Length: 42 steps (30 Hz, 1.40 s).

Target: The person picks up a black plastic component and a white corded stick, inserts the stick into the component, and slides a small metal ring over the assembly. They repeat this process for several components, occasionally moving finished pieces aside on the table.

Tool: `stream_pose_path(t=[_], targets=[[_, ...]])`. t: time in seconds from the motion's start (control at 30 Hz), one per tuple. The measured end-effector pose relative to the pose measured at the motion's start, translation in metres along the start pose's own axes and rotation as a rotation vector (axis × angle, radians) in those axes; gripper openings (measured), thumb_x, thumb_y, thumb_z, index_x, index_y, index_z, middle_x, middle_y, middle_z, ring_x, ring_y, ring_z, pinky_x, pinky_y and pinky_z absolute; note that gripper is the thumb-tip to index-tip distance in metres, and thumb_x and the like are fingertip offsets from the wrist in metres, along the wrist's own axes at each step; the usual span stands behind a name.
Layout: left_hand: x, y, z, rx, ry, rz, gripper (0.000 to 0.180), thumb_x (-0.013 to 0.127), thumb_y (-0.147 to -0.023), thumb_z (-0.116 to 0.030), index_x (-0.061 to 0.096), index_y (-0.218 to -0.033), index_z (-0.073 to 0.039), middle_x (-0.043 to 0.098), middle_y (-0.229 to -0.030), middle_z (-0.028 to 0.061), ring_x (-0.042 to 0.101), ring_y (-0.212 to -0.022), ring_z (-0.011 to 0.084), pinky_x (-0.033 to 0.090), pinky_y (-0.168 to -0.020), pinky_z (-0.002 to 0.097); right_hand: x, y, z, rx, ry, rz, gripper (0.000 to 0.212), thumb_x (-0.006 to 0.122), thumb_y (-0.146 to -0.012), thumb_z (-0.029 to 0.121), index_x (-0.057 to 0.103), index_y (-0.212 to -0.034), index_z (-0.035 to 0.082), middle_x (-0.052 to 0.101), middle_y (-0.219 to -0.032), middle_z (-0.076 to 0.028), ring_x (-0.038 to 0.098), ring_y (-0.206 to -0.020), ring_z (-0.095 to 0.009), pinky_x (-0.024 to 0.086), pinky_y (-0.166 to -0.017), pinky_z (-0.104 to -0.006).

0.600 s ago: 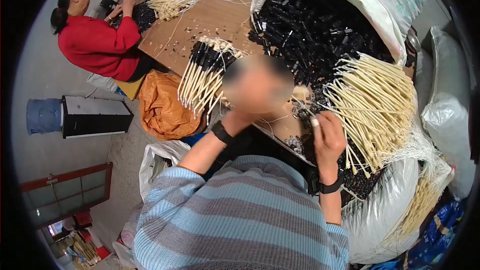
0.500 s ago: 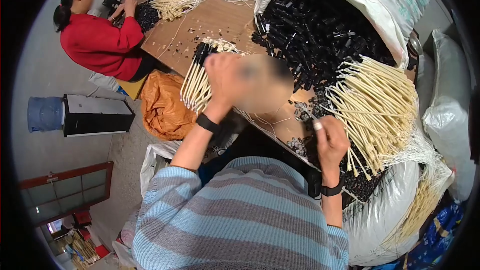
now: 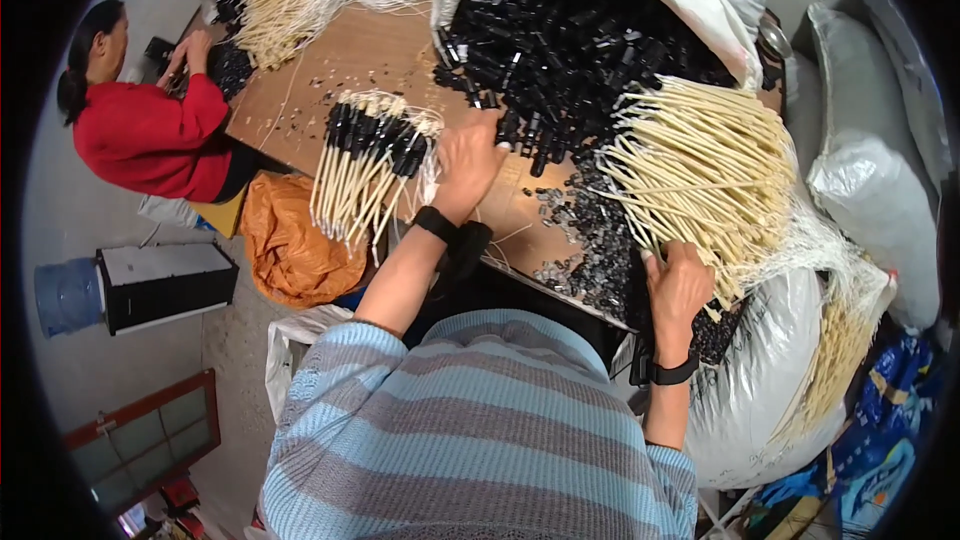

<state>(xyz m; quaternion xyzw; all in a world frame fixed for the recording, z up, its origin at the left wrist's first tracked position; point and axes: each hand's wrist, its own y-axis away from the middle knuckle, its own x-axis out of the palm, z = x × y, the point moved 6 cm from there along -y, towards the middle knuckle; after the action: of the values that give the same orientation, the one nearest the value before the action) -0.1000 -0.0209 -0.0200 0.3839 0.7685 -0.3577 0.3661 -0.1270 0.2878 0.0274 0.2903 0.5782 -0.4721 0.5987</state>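
My left hand (image 3: 470, 160) reaches to the near edge of a heap of black plastic pieces (image 3: 590, 30), fingers curled down and partly hidden; whether a piece is between them I cannot make out. To its left lies a group of cream rods (image 3: 335, 190) fitted with black pieces. My right hand (image 3: 680, 285) is at the near end of a big bundle of cream rods (image 3: 710, 170) with white strings. Its thumb and finger are pinched at the tip of one rod. Small clear and dark pieces (image 3: 580, 230) lie scattered between my hands.
The heap spills from a white sack (image 3: 740, 30) onto the wooden table (image 3: 300, 90). Another person in a red top (image 3: 150, 135) works at the far left, near more cream rods (image 3: 280, 5). An orange bag (image 3: 290, 240) stands beside the table; full white sacks (image 3: 870, 180) line the right.
My left hand has moved right, away from the black-fitted rods, to the heap's edge. My right hand has shifted right to the bundle of cream rods. The whole view has swung.
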Motion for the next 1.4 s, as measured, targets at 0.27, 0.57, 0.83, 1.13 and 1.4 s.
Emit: stream_pose_path(t=[0.27,0.57,0.83,1.13,1.4], targets=[[-0.006,0.016,-0.014,0.185,0.301,-0.064,0.040,0.059,-0.073,0.001,0.058,-0.112,-0.006,0.060,-0.092,0.0142,0.059,-0.082,0.0297,0.048,-0.073,0.0384,0.011,0.005,-0.016,0.008,-0.263,-0.002,0.009,0.064,-0.079,0.010,0.061,-0.086,0.004,0.061,-0.070,-0.016,0.059,-0.063,-0.036,0.043,-0.057,-0.0421],[0.028,0.043,-0.025,-0.231,1.088,0.581,0.049,0.035,-0.081,0.011,0.051,-0.125,-0.004,0.060,-0.098,0.0018,0.053,-0.077,0.0063,0.045,-0.072,0.0202,0.008,0.001,0.017,-0.003,-0.702,0.300,0.020,0.064,-0.084,0.007,0.068,-0.103,0.002,0.053,-0.059,-0.006,0.047,-0.052,-0.012,0.038,-0.051,-0.0270],[0.017,0.034,-0.029,0.056,0.945,0.481,0.051,0.037,-0.078,0.008,0.055,-0.124,-0.004,0.059,-0.099,0.0012,0.052,-0.083,0.0083,0.044,-0.078,0.0229,0.004,0.008,0.019,-0.030,-0.740,0.206,0.020,0.065,-0.083,0.006,0.069,-0.102,0.000,0.067,-0.077,-0.013,0.059,-0.059,-0.017,0.046,-0.057,-0.0267],[-0.005,0.026,-0.039,0.331,0.511,0.374,0.039,0.045,-0.074,0.005,0.060,-0.108,-0.003,0.059,-0.093,0.0139,0.058,-0.090,0.0314,0.046,-0.083,0.0363,0.001,0.013,0.033,-0.255,-0.632,0.100,0.019,0.067,-0.082,0.005,0.070,-0.100,0.004,0.064,-0.071,-0.012,0.059,-0.055,-0.022,0.045,-0.053,-0.0295],[0.002,0.031,-0.035,0.380,0.426,0.392,0.026,0.048,-0.074,0.005,0.063,-0.093,-0.004,0.057,-0.088,0.0106,0.055,-0.088,0.0312,0.044,-0.078,0.0363,0.000,0.017,0.046,-0.440,-0.398,0.076,0.023,0.068,-0.079,0.005,0.070,-0.102,0.010,0.053,-0.061,-0.008,0.053,-0.049,-0.024,0.040,-0.046,-0.0326]])
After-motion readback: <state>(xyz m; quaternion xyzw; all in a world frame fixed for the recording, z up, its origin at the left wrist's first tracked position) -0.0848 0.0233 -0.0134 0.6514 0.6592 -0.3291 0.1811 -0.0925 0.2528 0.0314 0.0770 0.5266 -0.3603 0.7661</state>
